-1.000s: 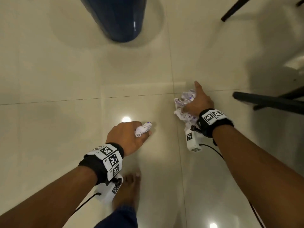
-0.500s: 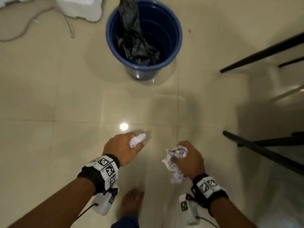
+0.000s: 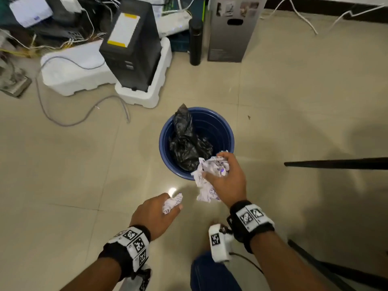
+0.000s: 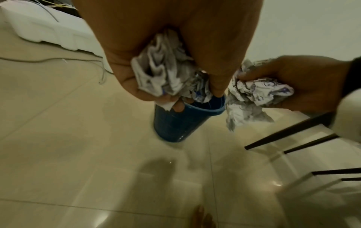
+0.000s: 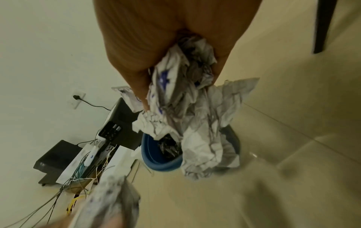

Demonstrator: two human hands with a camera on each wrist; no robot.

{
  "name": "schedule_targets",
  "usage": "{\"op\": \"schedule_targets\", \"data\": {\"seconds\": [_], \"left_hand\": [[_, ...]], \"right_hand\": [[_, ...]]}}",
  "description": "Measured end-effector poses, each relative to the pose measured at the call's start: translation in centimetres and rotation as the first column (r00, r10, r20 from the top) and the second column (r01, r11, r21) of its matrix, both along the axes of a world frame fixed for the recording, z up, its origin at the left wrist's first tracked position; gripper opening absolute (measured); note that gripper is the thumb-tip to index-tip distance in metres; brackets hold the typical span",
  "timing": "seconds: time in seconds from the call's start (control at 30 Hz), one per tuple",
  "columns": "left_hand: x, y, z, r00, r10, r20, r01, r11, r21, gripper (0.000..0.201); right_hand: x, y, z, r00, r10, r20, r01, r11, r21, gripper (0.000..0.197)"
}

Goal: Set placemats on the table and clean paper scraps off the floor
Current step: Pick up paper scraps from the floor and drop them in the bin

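Observation:
My right hand grips a big wad of crumpled paper with purple print, right at the near rim of the blue bin. Part of the wad hangs below the fist. My left hand holds a smaller paper ball lower left of the bin, above bare floor. The bin stands on the tiles with a crumpled black bag inside. In the left wrist view the small ball sits between curled fingers, with the bin beyond. The right wrist view shows the big wad over the bin's opening.
Black table or chair legs lie to the right of the bin. Behind it stand a black computer tower on white foam, loose cables, a black bottle and a grey box. My bare foot and blue trouser leg are below.
My view has risen from the floor toward the bin. Both hands lifted off the tiles with their paper; the right hand moved forward to the bin's near rim.

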State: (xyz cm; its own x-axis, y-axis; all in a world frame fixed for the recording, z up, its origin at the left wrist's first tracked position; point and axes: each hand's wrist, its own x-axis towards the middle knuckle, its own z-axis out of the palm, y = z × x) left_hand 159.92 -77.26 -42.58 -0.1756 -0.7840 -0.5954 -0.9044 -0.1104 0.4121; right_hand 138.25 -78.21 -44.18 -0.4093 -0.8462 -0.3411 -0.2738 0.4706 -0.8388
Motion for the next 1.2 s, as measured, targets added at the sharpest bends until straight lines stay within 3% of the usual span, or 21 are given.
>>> {"op": "schedule_targets", "data": {"seconds": [0.13,0.23,0.37,0.43,0.67,0.87,0.97,1.07,1.2], "left_hand": [[-1.0,-2.3,0.5,0.999,0.053,0.012,-0.053,0.998,0.042,0.038],[-2.0,-3.5,0.1,0.998,0.056,0.028,-0.057,0.997,0.045,0.037],[-3.5,-4.8,-0.9,0.999,0.033,0.006,-0.034,0.997,0.076,0.031],[-4.3,-5.5,-1.2,1.0,0.022,-0.021,-0.02,0.996,0.088,0.027],[-7.4,-8.2,-0.9,0.994,-0.007,-0.108,0.01,1.0,0.023,0.033],[-12.3,-12.6,-1.6,0.976,-0.11,-0.187,0.11,0.994,-0.012,0.034],[-14.8,-15.2,-1.4,0.976,-0.125,-0.178,0.127,0.992,-0.004,0.051],[-15.3,-16.4,-1.7,0.979,-0.163,-0.125,0.176,0.98,0.098,0.077],[-13.5,-15.5,-1.7,0.946,-0.32,-0.053,0.323,0.943,0.074,0.068]], "right_hand": [[-0.8,-5.2,-1.4,1.0,0.0,-0.014,0.0,1.0,0.013,0.056],[-1.6,-7.8,-2.3,0.992,0.09,-0.083,-0.085,0.995,0.056,0.056],[-2.9,-9.6,-4.7,0.962,0.269,-0.044,-0.255,0.945,0.205,0.086],[-3.7,-9.8,-5.1,0.959,0.282,-0.015,-0.271,0.934,0.235,0.088],[-4.6,-8.1,-4.2,0.972,0.226,-0.067,-0.208,0.955,0.213,0.039],[-6.4,-5.6,-2.2,0.979,0.177,-0.103,-0.16,0.975,0.152,0.03],[-7.9,-4.6,-1.5,0.98,0.141,-0.14,-0.118,0.98,0.16,0.03],[-9.2,-3.8,-0.8,0.98,0.092,-0.174,-0.053,0.975,0.218,0.026],[-9.4,-2.8,0.7,0.982,0.059,-0.179,-0.009,0.965,0.264,0.023]]}}
